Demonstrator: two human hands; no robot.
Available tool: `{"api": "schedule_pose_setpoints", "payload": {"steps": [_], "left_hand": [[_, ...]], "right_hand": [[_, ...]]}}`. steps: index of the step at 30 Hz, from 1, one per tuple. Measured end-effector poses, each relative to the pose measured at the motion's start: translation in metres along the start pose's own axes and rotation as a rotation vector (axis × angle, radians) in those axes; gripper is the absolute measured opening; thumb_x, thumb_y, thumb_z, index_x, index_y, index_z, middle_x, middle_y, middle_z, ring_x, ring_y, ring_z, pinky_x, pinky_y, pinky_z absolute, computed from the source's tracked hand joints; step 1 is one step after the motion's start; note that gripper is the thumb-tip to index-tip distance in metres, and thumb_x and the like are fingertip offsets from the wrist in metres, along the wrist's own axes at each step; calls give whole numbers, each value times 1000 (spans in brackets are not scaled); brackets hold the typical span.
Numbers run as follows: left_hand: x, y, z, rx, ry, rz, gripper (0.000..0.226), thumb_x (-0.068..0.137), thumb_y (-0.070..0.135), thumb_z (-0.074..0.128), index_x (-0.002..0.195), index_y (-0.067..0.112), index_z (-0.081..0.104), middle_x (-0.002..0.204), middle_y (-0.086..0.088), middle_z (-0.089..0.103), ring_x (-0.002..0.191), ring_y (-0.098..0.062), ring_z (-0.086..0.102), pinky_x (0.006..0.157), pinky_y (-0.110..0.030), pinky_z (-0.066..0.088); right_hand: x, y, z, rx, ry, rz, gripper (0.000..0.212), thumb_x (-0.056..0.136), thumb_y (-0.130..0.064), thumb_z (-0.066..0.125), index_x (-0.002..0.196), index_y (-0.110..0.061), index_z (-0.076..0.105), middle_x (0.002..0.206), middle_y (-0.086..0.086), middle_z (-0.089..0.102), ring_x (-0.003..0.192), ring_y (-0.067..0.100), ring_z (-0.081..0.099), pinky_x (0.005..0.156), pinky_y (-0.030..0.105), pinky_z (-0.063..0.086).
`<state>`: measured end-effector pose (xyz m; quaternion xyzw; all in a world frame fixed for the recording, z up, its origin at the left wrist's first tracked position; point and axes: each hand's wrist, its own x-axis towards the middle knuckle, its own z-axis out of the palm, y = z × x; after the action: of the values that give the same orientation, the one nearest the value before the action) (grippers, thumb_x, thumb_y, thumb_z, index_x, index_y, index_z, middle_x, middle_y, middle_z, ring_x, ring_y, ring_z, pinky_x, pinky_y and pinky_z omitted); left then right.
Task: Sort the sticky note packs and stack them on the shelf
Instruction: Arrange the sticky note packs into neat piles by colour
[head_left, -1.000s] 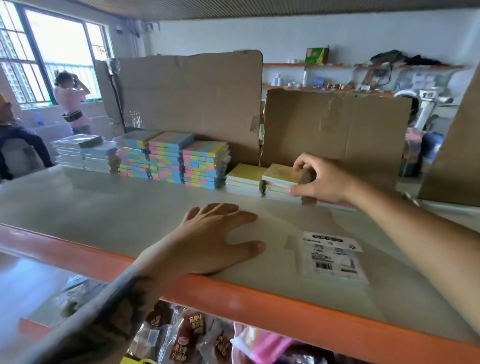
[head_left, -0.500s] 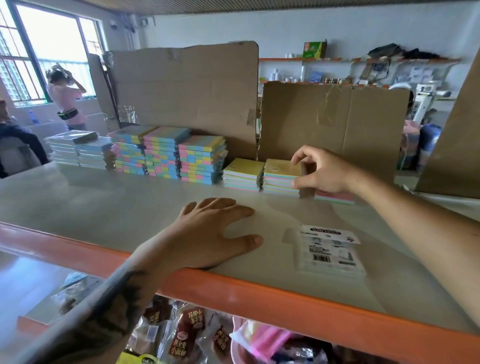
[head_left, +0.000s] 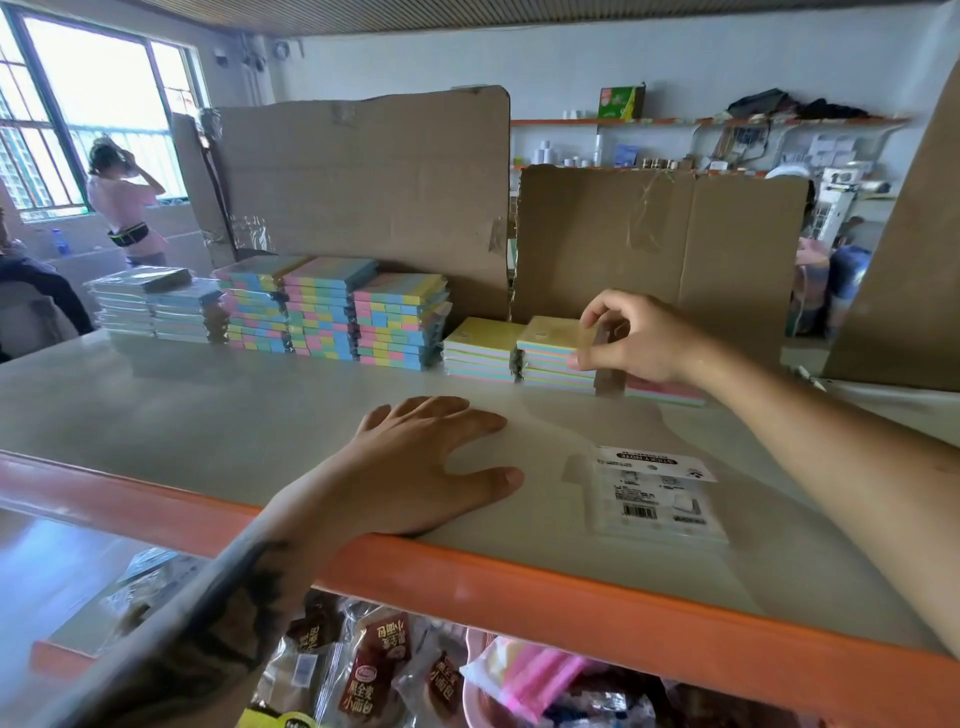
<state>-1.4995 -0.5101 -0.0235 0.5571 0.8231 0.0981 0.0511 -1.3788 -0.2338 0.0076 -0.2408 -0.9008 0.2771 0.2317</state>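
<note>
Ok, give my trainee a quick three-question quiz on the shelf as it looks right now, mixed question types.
1. True or false: the left hand lies flat on the shelf, holding nothing.
2. Which stack does the right hand touch? A) the tall multicolour stacks B) the right yellow-topped stack C) the clear-wrapped stacks
3. Fill in: the loose pack near the shelf's front edge lies with its ______ side up.

Key: 1 true; 2 B; 3 barcode label.
</note>
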Motion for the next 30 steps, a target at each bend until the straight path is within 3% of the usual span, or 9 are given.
{"api": "schedule_pose_setpoints", "payload": {"steps": [7,11,14,19,22,24,26,28,30], "left_hand": [[0,-1,0,-3,11,2,72,84,86,36,150,58,28,164,21,22,152,-9,14,125,-43,11],[1,-1,0,0,18,8,71,86,85,37,150,57,28,164,21,23,152,-9,15,124,-43,11],[0,0,-1,0,10,3,71,86,84,37,151,56,29,164,20,22,152,-10,15,124,-42,10],[-1,2,-2,0,9,-5,71,86,84,38,150,57,29,164,20,23,152,-10,15,123,-41,10],[-1,2,-1,-6,12,-11,71,85,84,38,150,56,30,164,19,24,151,-10,16,123,-41,11],[0,2,-1,-5,13,-14,71,85,84,37,150,56,31,164,19,24,151,-10,17,123,-41,11],[0,2,-1,-8,10,-16,74,83,87,36,150,56,31,163,19,25,151,-10,18,123,-42,12],[1,1,-1,-12,25,-4,81,75,94,31,147,57,34,161,21,29,149,-10,22,123,-42,14],[0,2,-1,-18,77,21,87,66,95,27,143,56,42,155,24,39,146,-8,30,121,-43,19]], "right_hand": [[-5,-3,0,-4,-31,22,43,74,-37,91,101,-29,59,93,-12,62,73,10,53,69,30,43],[-7,-6,0,13,-53,22,41,78,-31,89,105,-25,58,95,-10,61,62,0,54,62,19,43],[-9,-8,-2,17,-68,39,40,80,-30,87,108,-24,59,95,-11,60,75,10,53,68,27,43],[-10,-8,-1,24,-61,45,39,81,-29,86,108,-24,58,89,-8,60,69,11,51,64,30,40],[-10,-9,-2,-4,-75,56,41,80,-31,86,109,-25,58,100,-1,64,74,12,53,69,31,43],[-14,-11,-5,-12,-65,63,45,78,-39,86,111,-30,56,117,4,64,94,18,60,83,36,49],[-24,-21,-15,-155,-8,21,53,65,-64,76,108,-43,53,123,-2,61,112,23,59,100,46,49],[-37,-33,-28,-318,17,-47,55,57,-76,62,103,-47,53,118,-8,61,113,21,57,103,51,46],[-57,-43,-39,-363,-27,-106,47,64,-72,66,99,-42,59,110,-9,65,107,17,59,100,46,48]]}}
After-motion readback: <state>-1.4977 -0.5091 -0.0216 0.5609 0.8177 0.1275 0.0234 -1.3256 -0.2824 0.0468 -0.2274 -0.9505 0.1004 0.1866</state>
